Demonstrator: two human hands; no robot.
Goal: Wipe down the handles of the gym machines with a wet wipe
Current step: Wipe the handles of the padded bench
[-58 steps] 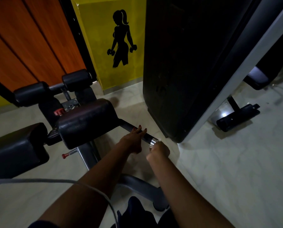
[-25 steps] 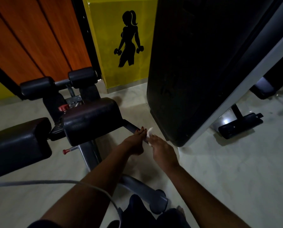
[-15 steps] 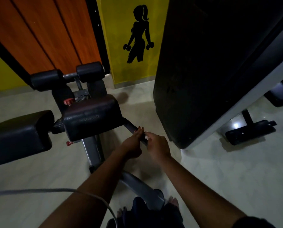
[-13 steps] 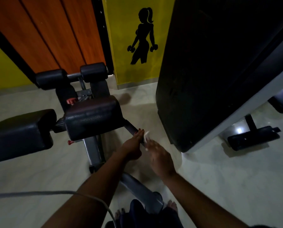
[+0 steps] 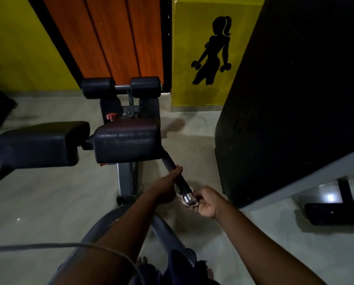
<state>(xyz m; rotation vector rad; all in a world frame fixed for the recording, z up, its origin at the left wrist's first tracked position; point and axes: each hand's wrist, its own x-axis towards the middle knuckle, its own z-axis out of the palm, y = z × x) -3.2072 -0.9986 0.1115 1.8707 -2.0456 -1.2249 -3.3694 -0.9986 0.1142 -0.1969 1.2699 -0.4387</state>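
A black handle bar (image 5: 177, 175) with a silver end cap (image 5: 189, 198) sticks out toward me from under the machine's right pad (image 5: 126, 140). My left hand (image 5: 168, 187) grips the bar from the left, fingers curled over its top. My right hand (image 5: 206, 201) holds a crumpled white wet wipe (image 5: 185, 200) cupped around the silver end of the bar. Most of the wipe is hidden in the palm.
A second black pad (image 5: 38, 144) lies at left, and two foam rollers (image 5: 120, 87) stand behind. A large dark machine panel (image 5: 291, 99) stands close on the right with its foot (image 5: 336, 212) on the floor. The grey frame tube (image 5: 163, 229) curves below my arms.
My right hand has slid with the wipe from beside my left hand's fingers down to the silver end of the bar. My left hand stays on the bar. The camera has panned left.
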